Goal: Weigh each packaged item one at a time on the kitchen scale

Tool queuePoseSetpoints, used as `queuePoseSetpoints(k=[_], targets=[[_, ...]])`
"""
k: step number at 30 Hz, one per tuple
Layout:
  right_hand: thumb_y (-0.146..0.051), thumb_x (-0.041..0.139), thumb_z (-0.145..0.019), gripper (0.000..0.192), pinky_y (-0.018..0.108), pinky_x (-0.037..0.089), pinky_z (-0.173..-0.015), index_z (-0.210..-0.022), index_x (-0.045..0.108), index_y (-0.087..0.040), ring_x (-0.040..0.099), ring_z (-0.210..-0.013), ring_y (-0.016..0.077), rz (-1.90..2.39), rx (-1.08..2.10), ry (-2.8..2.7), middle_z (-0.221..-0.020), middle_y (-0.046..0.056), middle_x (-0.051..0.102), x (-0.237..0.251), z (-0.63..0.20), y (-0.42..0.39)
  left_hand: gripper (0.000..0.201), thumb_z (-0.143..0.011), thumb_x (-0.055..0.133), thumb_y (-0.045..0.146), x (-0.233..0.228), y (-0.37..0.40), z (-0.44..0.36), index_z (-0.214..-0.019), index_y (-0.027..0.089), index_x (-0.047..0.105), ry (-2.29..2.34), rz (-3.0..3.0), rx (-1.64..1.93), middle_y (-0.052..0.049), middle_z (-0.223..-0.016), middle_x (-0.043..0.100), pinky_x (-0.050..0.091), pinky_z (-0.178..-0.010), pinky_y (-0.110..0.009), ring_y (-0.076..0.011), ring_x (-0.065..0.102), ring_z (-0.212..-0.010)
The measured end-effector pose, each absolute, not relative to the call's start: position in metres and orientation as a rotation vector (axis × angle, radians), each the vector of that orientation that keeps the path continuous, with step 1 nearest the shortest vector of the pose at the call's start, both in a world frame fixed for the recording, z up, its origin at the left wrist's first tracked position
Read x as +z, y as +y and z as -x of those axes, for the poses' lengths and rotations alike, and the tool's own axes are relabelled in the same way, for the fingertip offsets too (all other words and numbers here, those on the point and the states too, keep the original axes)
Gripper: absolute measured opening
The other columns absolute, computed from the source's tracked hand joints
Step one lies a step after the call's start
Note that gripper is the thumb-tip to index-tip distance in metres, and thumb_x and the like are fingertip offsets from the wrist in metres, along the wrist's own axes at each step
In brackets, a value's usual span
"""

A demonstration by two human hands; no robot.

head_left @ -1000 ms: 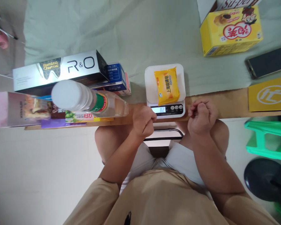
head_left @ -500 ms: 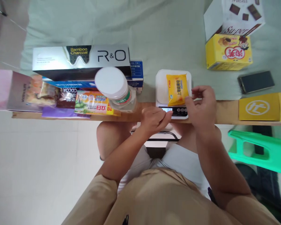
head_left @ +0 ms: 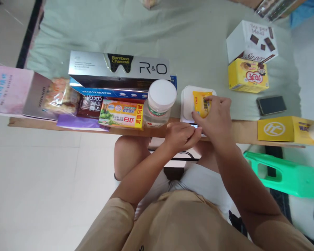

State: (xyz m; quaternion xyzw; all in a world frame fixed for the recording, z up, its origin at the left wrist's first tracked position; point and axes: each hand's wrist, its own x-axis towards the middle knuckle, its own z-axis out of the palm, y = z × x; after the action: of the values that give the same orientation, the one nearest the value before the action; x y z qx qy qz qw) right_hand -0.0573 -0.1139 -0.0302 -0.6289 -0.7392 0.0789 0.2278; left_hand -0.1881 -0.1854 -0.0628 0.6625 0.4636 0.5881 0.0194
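– So, what are the hands doing?

– Seen from above, the right hand (head_left: 216, 116) lies over a yellow snack packet (head_left: 201, 103), fingers curled down on its near and right edges. It touches the packet, but whether the fingers have actually closed on it I cannot tell. The packet lies flat on a small white kitchen scale (head_left: 186, 101), and the hand hides the scale's near part.

– And the left hand?

– The left hand (head_left: 181, 135) sits just beside and below the right one, loosely curled and holding nothing, its fingertips at the near edge of the scale over the wooden table edge (head_left: 240, 130).

– What lies around them?

– Just left of the left hand stands a clear plastic bottle with a white cap (head_left: 159, 101). Further left lie an orange-and-green packet (head_left: 121, 114), a dark cocoa packet (head_left: 91, 104) and a wrapped snack (head_left: 61, 99), with a long silver-and-black toothpaste box (head_left: 119, 69) behind them and a pink box (head_left: 9, 90) at the far left. To the right of the right hand, well apart, lie a dark phone (head_left: 271, 105) and a flat yellow box (head_left: 279, 129). Beyond those stands a yellow biscuit box (head_left: 248, 79) with a white chocolate box (head_left: 251, 40) behind it. Everything rests on a pale green cloth (head_left: 188, 38).
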Motion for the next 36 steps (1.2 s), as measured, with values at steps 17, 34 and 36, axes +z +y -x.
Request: queuePoseSetpoints(k=[17, 34, 36], targets=[[-0.016, 0.077, -0.066, 0.047, 0.058, 0.054, -0.109, -0.108, 0.059, -0.028, 0.057, -0.12, 0.0312, 1.402, 0.361, -2.177, -0.119, 0.01, 0.059, -0.001, 0.074, -0.06, 0.05, -0.102, 0.055, 0.026, -0.061, -0.192, 0.187, -0.053, 0.02, 0.047, 1.43, -2.022, 1.869, 0.005, -0.043, 0.046, 0.03, -0.051, -0.029, -0.0086, 0.045, -0.044], [-0.003, 0.077, -0.072, 0.03, 0.01, 0.048, -0.076, -0.071, 0.05, -0.018, 0.061, -0.076, -0.0054, 1.168, 1.448, -2.39, -0.079, -0.014, 0.069, -0.004, 0.181, 0.041, 0.046, -0.1, 0.057, 0.025, -0.064, -0.194, 0.183, -0.055, 0.02, 0.049, 1.39, -2.084, 1.827, 0.005, -0.045, 0.046, 0.03, -0.052, -0.03, -0.0093, 0.045, -0.045], [-0.007, 0.072, -0.079, 0.031, 0.011, 0.048, -0.074, -0.067, 0.045, -0.018, 0.061, -0.071, -0.0067, 1.212, 1.487, -2.295, -0.069, -0.016, 0.063, -0.007, 0.182, 0.045, 0.046, -0.099, 0.059, 0.025, -0.064, -0.194, 0.182, -0.054, 0.02, 0.05, 1.389, -2.078, 1.829, 0.005, -0.046, 0.046, 0.031, -0.051, -0.03, -0.0092, 0.044, -0.046]])
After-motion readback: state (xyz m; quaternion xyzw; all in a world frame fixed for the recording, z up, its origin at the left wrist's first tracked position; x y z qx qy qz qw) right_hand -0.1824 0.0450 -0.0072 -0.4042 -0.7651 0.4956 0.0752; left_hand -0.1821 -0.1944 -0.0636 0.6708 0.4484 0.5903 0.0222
